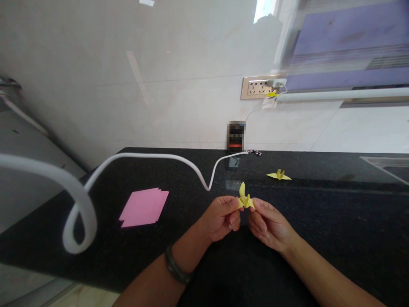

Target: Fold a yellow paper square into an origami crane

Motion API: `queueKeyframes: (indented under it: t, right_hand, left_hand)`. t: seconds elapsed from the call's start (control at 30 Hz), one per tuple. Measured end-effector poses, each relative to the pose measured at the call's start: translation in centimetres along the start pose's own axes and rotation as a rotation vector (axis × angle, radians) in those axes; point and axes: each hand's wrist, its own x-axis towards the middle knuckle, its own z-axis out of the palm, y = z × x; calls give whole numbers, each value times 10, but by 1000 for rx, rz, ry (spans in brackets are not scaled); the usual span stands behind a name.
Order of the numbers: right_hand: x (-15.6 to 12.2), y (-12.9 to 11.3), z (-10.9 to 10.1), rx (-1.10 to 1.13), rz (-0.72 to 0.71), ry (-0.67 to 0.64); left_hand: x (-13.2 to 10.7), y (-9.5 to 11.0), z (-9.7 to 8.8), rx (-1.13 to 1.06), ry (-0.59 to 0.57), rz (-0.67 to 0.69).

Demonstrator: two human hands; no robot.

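Between my two hands, a small yellow origami crane [244, 200] is held just above the dark countertop. My left hand [222, 218] pinches its left side between thumb and fingers. On the opposite side, my right hand [271, 224] grips the crane's right tip in the same way. One pointed flap stands up from the crane's middle. Further back and to the right lies a second yellow paper crane [279, 175] with its wings spread on the counter, touched by neither hand.
A stack of pink paper sheets [145, 207] lies to the left. A white cable [172, 156] loops across the left side of the black countertop [191, 175]. A phone [235, 137] leans against the wall below a socket panel [255, 87]. At far right is a metal-rimmed edge [380, 161].
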Motion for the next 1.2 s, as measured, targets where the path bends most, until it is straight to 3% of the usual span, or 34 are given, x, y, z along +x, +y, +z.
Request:
queueKeyframes:
  t: [0.33,0.73,1.2]
  right_hand:
    - [1,0,-4,13,-1,27]
    - [0,0,1,79,14,29]
    - [1,-2,-1,158,14,103]
  left_hand:
    - [0,1,0,-24,46,9]
    - [-1,-3,4,-130,9,63]
    - [1,1,-1,-154,124,36]
